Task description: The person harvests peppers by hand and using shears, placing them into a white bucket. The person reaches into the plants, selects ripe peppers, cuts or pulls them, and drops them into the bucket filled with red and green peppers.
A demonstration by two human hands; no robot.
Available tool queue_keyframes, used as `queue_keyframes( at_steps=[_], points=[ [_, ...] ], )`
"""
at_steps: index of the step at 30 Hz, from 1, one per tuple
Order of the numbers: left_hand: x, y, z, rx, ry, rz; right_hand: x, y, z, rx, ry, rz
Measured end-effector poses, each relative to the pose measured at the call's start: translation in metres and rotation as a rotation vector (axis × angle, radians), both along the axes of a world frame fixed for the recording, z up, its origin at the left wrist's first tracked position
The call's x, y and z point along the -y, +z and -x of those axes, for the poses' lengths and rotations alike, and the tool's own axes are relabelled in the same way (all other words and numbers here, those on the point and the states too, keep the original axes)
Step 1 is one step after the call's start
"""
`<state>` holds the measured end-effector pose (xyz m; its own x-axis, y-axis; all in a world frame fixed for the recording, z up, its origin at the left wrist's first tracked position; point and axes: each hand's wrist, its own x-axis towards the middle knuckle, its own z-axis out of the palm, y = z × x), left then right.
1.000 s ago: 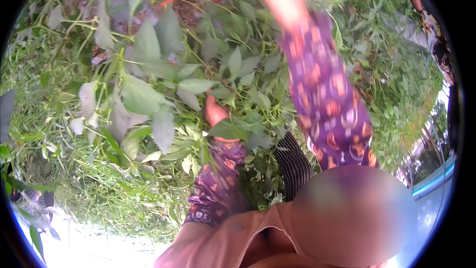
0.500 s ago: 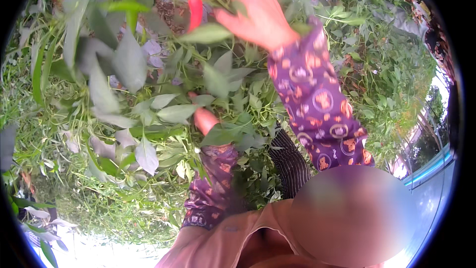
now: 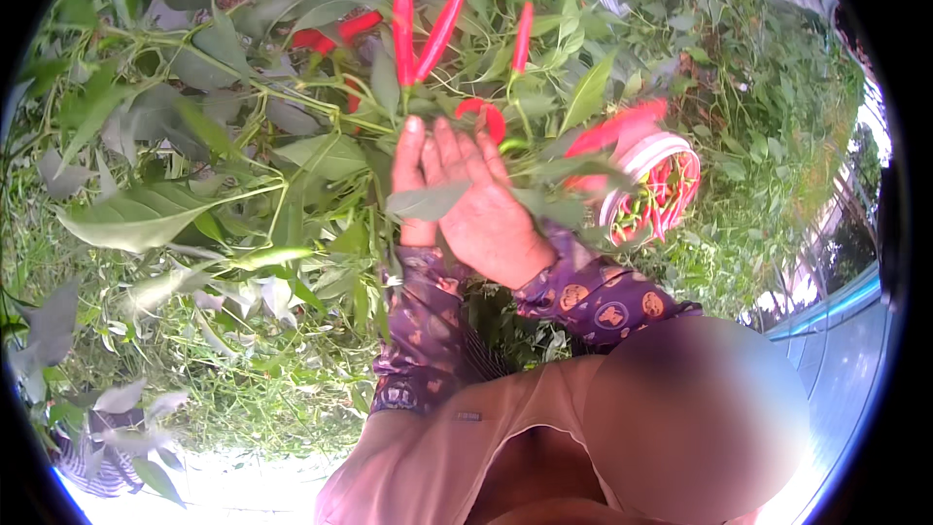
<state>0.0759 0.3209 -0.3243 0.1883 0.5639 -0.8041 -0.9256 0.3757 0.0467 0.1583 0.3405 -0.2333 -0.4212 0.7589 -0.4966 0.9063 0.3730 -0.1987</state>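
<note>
Red chillies point(image 3: 403, 36) beyond right grip point(image 3: 486, 219)

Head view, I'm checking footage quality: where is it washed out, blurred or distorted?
Head view: glare whitens the lower left; a red shape beside the pepper bucket is smeared; the right hand looks fairly sharp; a round patch lower right is blurred out; the blue edge at right curves.

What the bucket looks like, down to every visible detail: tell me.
The round bucket looks like pale plastic, its open mouth facing the camera. Slender red peppers and green ones lie inside. It sits among plants, right of the right hand; leaves and a blurred red pepper overlap its left edge in view. Neither hand touches it.
</note>
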Motion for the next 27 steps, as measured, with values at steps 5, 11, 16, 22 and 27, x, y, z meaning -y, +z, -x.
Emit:
queue_keyframes(
  at_steps=[5,11,16,22,27],
  points=[
    [-0.014,0.021,0.007,-0.098,-0.028,0.259,0.033,-0.001,-0.011,-0.336,-0.202,0.105],
    [-0.008,0.007,0.005,-0.255,-0.008,0.282,0.011,0.052,-0.051,-0.632,-0.508,0.454],
    [0.003,-0.005,0.002,-0.283,0.028,0.250,-0.058,0.067,-0.069,-0.415,-0.295,-0.215],
    [0.004,-0.001,0.002,-0.507,-0.112,0.238,-0.110,-0.034,-0.004,-0.099,0.533,-0.163],
    [0.006,0.000,0.006,-0.495,0.004,0.121,-0.078,-0.033,0.002,0.074,0.410,-0.024]
  ],
)
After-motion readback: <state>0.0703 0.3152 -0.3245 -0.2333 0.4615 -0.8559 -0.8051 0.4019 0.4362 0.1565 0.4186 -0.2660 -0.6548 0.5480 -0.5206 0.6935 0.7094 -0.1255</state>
